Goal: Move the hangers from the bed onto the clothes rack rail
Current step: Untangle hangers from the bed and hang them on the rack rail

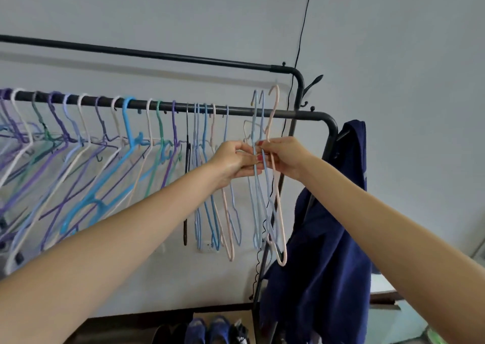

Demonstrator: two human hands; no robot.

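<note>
A black clothes rack rail [236,109] runs across the view and carries several wire hangers [126,144] in purple, blue, white, green and pink. I hold a small bunch of hangers [265,199], two light blue and one pink, near the rail's right end. Their hooks stand above the rail and do not rest on it. My left hand [236,160] pinches the blue hangers' necks. My right hand [283,156] grips the pink hanger and the blue ones from the right. The bed is out of view.
A second, higher black rail [157,54] runs behind. The rack's right post [299,99] curves down beside a dark blue garment [330,238] hung at the end. A black cable [304,23] drops down the wall. Shoes [207,330] sit on the floor below.
</note>
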